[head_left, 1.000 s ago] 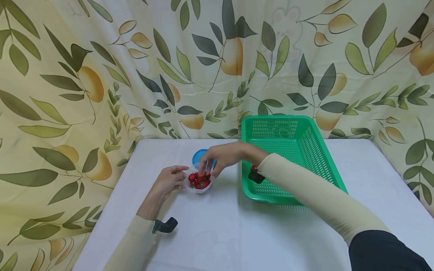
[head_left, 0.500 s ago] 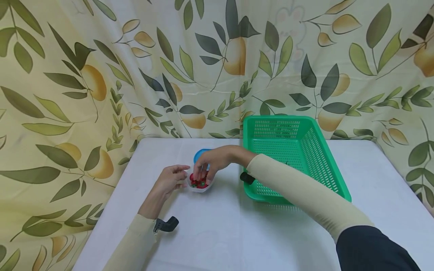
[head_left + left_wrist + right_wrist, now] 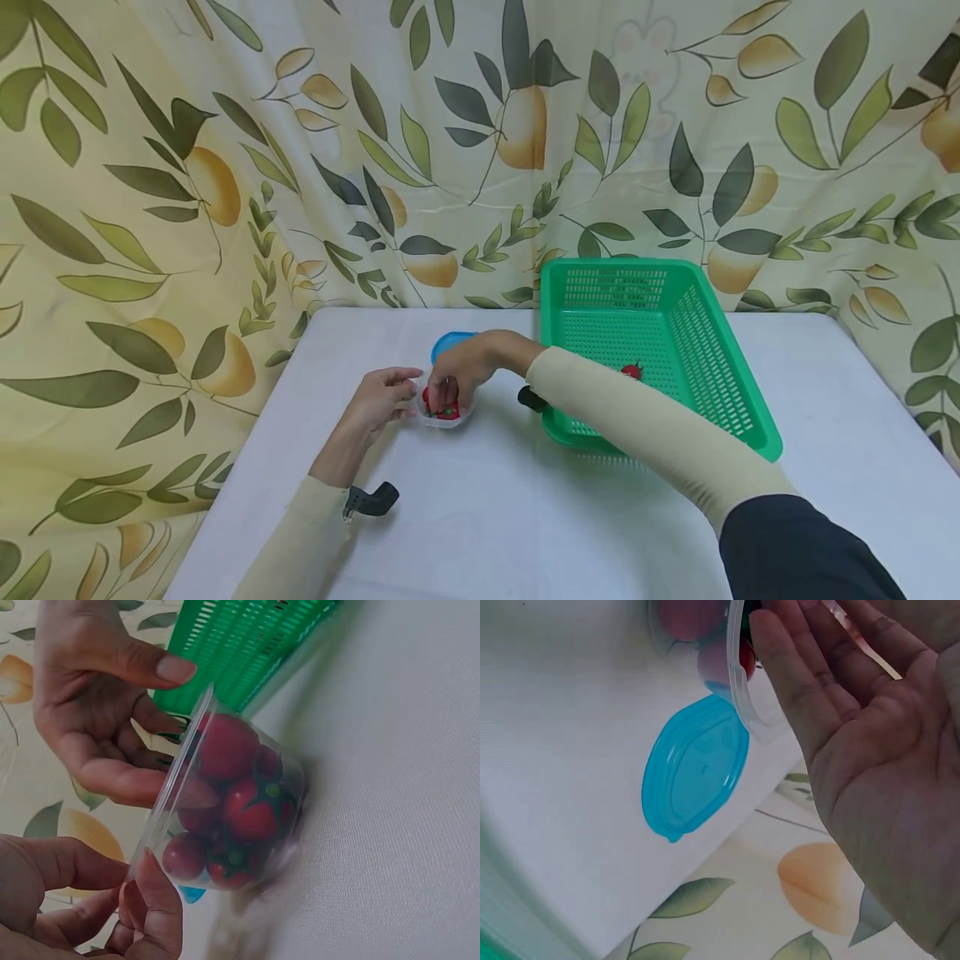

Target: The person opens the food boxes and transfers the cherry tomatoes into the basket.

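A small clear plastic container (image 3: 296, 776) holds several red cherry tomatoes (image 3: 251, 806) with green stems. In the left wrist view, my left hand (image 3: 82, 900) pinches the container's rim between thumb and fingers. From above, my right hand (image 3: 472, 362) reaches into the container. Its fingers (image 3: 142, 784) dip among the tomatoes while the thumb stays apart, above the rim; no tomato is plainly gripped. The fingertips are partly hidden by the rim and tomatoes. Just behind the container lies a blue lid (image 3: 697, 769).
A green perforated basket (image 3: 738, 367) stands to the right, under my right forearm, with a red tomato (image 3: 632, 371) visible inside. The table (image 3: 480, 517) has a white cover. A leaf-patterned curtain (image 3: 300, 167) hangs behind and at the left.
My right hand has settled deeper into the container, and its forearm has shifted left, uncovering a tomato in the basket. The left hand stays at the container.
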### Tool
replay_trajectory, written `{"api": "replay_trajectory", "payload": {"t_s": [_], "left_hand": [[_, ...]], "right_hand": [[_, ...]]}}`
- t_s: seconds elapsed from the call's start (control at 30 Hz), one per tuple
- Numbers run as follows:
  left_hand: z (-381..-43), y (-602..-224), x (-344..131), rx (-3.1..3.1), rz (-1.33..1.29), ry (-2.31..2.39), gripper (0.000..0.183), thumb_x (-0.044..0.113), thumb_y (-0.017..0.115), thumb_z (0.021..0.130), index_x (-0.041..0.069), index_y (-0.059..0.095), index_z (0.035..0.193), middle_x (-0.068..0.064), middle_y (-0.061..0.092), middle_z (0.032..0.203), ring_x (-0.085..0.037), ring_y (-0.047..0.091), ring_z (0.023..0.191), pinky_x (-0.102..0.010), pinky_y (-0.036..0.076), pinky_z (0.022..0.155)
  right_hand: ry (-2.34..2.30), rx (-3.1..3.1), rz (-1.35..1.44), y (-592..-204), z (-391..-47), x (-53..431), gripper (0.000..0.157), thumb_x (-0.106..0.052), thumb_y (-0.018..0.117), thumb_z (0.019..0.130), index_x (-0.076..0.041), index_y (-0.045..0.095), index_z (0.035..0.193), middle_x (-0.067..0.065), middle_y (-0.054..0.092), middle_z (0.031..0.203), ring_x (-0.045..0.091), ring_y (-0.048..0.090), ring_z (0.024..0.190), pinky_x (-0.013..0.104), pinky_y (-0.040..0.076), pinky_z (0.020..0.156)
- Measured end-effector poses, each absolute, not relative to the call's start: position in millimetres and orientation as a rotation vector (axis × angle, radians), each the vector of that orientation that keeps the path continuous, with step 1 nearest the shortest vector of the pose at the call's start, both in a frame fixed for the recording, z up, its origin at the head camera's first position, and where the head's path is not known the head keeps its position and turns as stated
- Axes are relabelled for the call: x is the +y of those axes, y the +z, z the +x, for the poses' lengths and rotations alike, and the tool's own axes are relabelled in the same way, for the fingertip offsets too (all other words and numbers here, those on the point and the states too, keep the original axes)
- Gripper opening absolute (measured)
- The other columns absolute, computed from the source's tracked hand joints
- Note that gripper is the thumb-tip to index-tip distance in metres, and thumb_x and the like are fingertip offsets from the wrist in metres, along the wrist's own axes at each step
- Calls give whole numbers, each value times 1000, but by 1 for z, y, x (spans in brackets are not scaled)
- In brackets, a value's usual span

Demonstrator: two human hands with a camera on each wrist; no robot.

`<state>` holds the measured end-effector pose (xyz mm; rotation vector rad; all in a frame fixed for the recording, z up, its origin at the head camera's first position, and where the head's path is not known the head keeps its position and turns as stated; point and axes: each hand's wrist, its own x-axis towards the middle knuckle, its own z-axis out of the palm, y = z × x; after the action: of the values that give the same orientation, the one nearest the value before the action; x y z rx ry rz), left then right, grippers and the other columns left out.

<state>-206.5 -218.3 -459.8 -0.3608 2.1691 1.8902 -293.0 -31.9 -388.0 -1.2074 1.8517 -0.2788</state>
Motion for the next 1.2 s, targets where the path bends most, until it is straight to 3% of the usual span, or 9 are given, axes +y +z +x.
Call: {"api": "replay_trajectory", "payload": {"t_s": [0.53,0.8,1.2], "left_hand": [[-205,-455,-214,2205,-326,1862,35,2,57,100,-1,62,134,-15,57,107,-19,55,90,-25,58,69],[-206,-458,-215,2191,-340,1860,32,2,57,100,-1,64,131,-11,57,103,-22,56,91,-25,57,67],[-205,-457,-215,2183,-363,1879,30,1,56,100,-3,65,129,-10,56,99,-19,57,84,-24,57,67]], "right_hand": [[-240,1903,-1200,-393,-292,-33,34,-7,82,85,-18,74,116,-7,67,111,13,58,107,31,50,99],[-192,1926,-1193,-393,-291,-33,31,-10,81,85,-20,76,114,-9,67,111,12,57,109,36,50,102],[-222,1948,-1209,-390,-291,-30,22,-17,78,90,-19,75,112,-7,65,108,13,54,107,31,50,95]]}}
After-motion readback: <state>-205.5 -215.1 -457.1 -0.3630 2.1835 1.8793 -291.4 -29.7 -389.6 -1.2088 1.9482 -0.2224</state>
